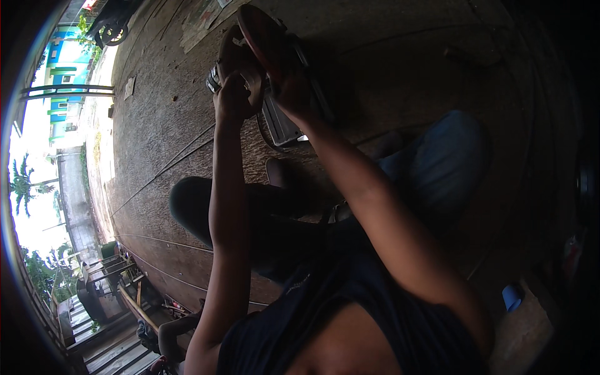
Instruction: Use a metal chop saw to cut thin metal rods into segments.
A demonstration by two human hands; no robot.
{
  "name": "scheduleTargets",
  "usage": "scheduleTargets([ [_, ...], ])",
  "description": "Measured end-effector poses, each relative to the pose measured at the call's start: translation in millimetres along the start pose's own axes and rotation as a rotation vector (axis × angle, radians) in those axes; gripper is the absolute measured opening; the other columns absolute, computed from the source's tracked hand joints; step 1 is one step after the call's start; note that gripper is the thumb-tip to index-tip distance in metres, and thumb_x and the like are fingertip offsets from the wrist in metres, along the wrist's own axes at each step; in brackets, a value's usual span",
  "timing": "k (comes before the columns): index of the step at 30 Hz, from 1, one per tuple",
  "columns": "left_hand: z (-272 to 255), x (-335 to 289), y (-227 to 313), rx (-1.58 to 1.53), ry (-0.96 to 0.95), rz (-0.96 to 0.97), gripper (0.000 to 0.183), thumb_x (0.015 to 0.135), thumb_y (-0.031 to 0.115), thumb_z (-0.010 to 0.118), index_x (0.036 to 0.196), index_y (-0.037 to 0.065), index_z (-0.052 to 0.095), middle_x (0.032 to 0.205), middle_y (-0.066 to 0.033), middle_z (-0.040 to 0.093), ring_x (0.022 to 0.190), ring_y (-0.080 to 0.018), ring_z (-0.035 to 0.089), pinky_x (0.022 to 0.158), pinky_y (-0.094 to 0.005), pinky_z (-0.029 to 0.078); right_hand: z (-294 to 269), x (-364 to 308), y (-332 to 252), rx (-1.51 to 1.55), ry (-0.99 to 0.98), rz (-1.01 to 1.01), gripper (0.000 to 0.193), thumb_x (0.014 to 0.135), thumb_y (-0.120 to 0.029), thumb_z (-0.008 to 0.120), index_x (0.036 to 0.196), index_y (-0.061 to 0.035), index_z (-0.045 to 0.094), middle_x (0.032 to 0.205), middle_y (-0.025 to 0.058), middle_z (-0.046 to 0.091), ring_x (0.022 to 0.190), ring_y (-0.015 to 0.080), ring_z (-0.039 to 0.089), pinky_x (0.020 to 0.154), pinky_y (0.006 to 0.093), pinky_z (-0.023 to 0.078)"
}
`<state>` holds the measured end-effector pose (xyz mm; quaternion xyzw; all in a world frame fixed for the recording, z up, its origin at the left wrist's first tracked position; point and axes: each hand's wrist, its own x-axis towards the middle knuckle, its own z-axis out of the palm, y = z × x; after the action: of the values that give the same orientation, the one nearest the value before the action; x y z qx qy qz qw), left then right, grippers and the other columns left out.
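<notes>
Near the top of the view, both arms stretch forward over a dark machine-like thing whose exact kind I cannot make out. My left hand (232, 99) is closed on a dark brown rounded piece (240, 56), its thumb side up. A shiny silver ribbed part (213, 79) sits beside that hand. My right hand (292, 92) is closed on a reddish-brown piece with a rounded edge (261, 34), tilted against the other. Shadow hides most of its fingers. Under the hands lies a black and grey flat base (281, 127) with a raised rim.
My bent legs (431, 153) lie between me and the base on the rough brown floor (150, 125). Thin cords (181, 156) run across it. At lower left stands a slatted wooden structure (115, 350). A blue cup-like object (512, 299) lies at lower right.
</notes>
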<state>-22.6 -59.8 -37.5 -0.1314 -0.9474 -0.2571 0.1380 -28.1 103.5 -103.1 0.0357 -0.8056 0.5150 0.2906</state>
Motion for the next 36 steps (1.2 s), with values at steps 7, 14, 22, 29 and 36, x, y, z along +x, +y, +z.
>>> scheduleTargets([
  [7,5.4,0.8,17.0,-0.504,0.057,-0.310,0.037,0.072,0.017,0.071,0.104,0.003,0.058,0.085,-0.0034,0.061,0.070,-0.0133,0.060,0.065,-0.0266,0.049,3.3,-3.9,11.8,0.000,0.072,-0.066,0.042,0.086,-0.024,0.054,0.119,0.0024,0.051,0.114,0.0255,0.054,0.106,0.0411,0.051,0.091,0.0447,0.041],
  [14,-0.7,-4.6,-29.5,-0.476,-0.018,-0.359,0.059,0.062,0.012,0.077,0.115,0.008,0.053,0.092,-0.0030,0.065,0.078,-0.0141,0.064,0.071,-0.0265,0.053,11.5,1.3,-2.4,0.014,0.135,-0.149,0.044,0.087,-0.026,0.053,0.123,-0.0014,0.049,0.116,0.0212,0.053,0.106,0.0388,0.051,0.090,0.0446,0.041],
  [22,-1.7,3.4,34.1,-0.963,0.116,-0.570,0.024,0.080,0.021,0.067,0.092,0.001,0.062,0.078,-0.0018,0.060,0.067,-0.0120,0.057,0.060,-0.0295,0.048,3.8,-4.1,12.0,-0.023,0.084,-0.076,0.041,0.085,-0.020,0.055,0.116,0.0053,0.050,0.108,0.0284,0.053,0.102,0.0440,0.051,0.089,0.0468,0.040],
  [29,-1.8,3.2,42.0,-0.973,0.142,-0.595,0.023,0.081,0.019,0.066,0.094,0.000,0.063,0.080,-0.0018,0.061,0.068,-0.0124,0.059,0.064,-0.0298,0.049,-8.0,-3.0,2.8,-0.013,0.066,-0.122,0.042,0.085,-0.020,0.055,0.119,0.0043,0.048,0.110,0.0283,0.052,0.107,0.0436,0.049,0.091,0.0455,0.040],
  [36,0.6,2.9,32.7,-1.000,0.125,-0.584,0.021,0.080,0.017,0.068,0.092,0.000,0.063,0.077,-0.0021,0.061,0.065,-0.0124,0.058,0.059,-0.0286,0.049,-5.8,-2.2,0.6,0.029,0.037,-0.026,0.044,0.085,-0.020,0.056,0.121,0.0037,0.046,0.112,0.0272,0.052,0.108,0.0423,0.048,0.092,0.0438,0.040],
])
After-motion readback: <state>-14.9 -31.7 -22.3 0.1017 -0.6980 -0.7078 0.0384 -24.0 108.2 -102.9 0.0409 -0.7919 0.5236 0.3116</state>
